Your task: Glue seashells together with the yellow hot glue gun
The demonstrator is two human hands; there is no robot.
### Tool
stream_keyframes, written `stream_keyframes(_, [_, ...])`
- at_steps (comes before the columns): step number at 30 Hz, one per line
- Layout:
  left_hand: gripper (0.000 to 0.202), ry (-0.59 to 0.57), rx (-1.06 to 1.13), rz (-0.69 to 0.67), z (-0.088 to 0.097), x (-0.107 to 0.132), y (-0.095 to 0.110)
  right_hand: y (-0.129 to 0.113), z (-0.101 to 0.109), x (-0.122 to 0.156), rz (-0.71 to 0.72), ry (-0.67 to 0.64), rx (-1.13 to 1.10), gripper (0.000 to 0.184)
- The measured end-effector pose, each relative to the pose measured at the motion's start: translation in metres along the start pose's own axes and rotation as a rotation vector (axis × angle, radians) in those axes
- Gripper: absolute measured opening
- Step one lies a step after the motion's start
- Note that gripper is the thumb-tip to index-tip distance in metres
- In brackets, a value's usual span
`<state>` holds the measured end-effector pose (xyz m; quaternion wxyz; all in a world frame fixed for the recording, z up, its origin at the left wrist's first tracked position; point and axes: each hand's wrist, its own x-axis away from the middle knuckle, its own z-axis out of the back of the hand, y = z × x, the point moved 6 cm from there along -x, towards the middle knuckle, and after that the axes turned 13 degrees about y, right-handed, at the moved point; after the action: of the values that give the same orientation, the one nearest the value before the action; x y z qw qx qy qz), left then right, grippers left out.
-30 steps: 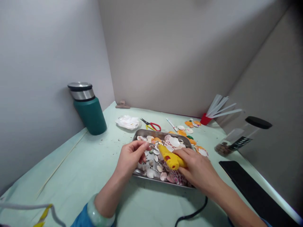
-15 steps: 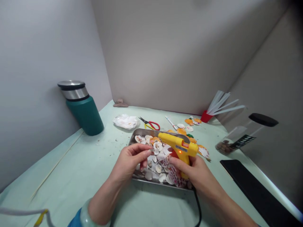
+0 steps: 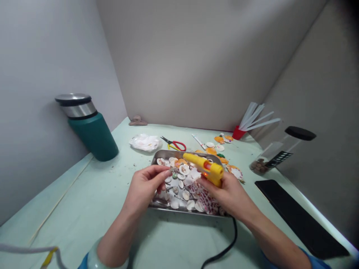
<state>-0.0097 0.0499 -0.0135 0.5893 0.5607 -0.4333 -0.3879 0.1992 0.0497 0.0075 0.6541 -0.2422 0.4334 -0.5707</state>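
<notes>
In the middle of the pale green counter [image 3: 179, 239] sat a metal tray [image 3: 182, 210], strewn with shells [image 3: 175, 204], a large purple-speckled one [image 3: 209, 202] toward its five o'clock. At the tray's nine o'clock the left hand [image 3: 169, 172] leaned in over the edge, thumb and forefinger closed at the tips; whatever lay between them was too small to tell. From three o'clock the right hand [image 3: 220, 186] gripped a yellow glue gun [image 3: 200, 161] above the shells, its nozzle toward ten o'clock and a small orange light glowing on its side. A black cord [image 3: 234, 235] trailed below that hand toward seven o'clock. Around the tray, a green bottle [image 3: 97, 138] stood at ten o'clock, scissors [image 3: 173, 143] lay open at eleven, orange shells [image 3: 211, 151] spread at one, and a red cup [image 3: 238, 133] of white sticks [image 3: 250, 118] stood between one and two.
</notes>
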Motion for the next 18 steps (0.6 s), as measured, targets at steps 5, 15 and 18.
stream_keyframes(5, [0.021,0.086,0.041,-0.004,0.006,-0.002,0.003,0.005,-0.001,-0.004,0.3,-0.166,0.541,0.029])
stream_keyframes(15, [0.022,0.154,0.049,-0.047,0.01,-0.004,0.004,0.002,-0.001,-0.017,0.33,-0.235,0.536,0.015])
stream_keyframes(18, [0.02,0.146,0.031,-0.061,0.009,-0.004,0.006,0.003,0.011,-0.016,0.319,-0.123,0.398,0.017])
